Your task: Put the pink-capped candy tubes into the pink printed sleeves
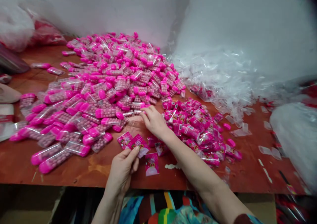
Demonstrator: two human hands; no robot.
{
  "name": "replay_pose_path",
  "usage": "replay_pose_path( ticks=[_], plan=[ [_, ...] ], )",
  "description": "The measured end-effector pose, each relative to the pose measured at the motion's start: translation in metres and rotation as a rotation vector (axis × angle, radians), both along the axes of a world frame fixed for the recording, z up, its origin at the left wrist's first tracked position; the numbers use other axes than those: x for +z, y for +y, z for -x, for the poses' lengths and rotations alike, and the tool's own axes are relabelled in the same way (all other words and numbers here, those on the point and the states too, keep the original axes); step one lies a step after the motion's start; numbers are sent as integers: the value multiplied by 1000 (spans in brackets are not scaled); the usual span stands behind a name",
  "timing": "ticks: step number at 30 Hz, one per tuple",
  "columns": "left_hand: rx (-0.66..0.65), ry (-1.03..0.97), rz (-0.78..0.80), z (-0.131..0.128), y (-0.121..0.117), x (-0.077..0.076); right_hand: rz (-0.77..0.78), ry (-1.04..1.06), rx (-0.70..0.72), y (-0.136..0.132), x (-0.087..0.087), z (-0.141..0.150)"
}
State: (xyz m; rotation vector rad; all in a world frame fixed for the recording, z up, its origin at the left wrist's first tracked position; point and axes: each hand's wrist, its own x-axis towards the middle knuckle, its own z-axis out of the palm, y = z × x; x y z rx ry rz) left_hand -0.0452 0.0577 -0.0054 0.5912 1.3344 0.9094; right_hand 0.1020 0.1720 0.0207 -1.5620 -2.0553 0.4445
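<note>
My left hand (pixel 123 166) is closed, thumb on top, on a flat pink printed wrapper (pixel 139 143) near the table's front edge. Another pink wrapper lies just behind it, and a loose one rests flat to its right. My right hand (pixel 155 122) reaches to the near edge of a large heap of clear tubes (pixel 106 112) with bright pink caps and small pink balls inside. Its thumb and forefinger are slightly apart at the end of a tube, with nothing clearly held; the other fingers are partly hidden.
Right of my right arm lies a pile of pink wrapped packs (pixel 195 125). Behind it is a heap of clear plastic pieces (pixel 223 78) against the wall. A bulky clear bag (pixel 294 134) sits at the far right. The reddish-brown table (pixel 99 172) ends just before my body.
</note>
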Motion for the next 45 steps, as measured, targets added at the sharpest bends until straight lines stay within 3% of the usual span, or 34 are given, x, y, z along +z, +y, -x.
replay_pose_path(
  ticks=[2, 5, 10, 13, 16, 19, 21, 24, 28, 30, 34, 37, 45],
  plan=[
    [6, -12, 2, -4, -2, -4, 36, -193, -135, 28, -3, 11],
    [25, -24, 10, -9, -6, -6, 90, -383, -184, 50, -11, 24],
    [73, -64, 38, -7, -14, -3, 35, -520, -92, 45, -18, 19],
    [124, -194, 37, -6, -20, -5, -35, -522, -14, 34, -18, 4],
    [155, -332, 63, -8, -28, -7, -87, -334, 39, 8, -10, -19],
    [164, -389, 78, -12, -37, -6, -62, 104, 197, -42, 0, -42],
    [173, -421, 74, -16, -42, -6, 98, 463, 199, -84, 1, -54],
    [190, -457, 72, -23, -46, -5, 403, 918, 178, -142, -13, -61],
    [211, -454, 98, -34, -50, -6, 694, 1345, 130, -189, -40, -58],
    [229, -423, 100, -39, -53, -6, 743, 1394, 56, -201, -46, -54],
    [197, -359, 35, -51, -61, -5, 570, 1181, -85, -210, -45, -48],
    [154, -355, 16, -59, -66, -2, 496, 1070, -95, -212, -42, -48],
    [94, -346, 8, -66, -69, 3, 553, 1148, -92, -213, -52, -54]
  ],
)
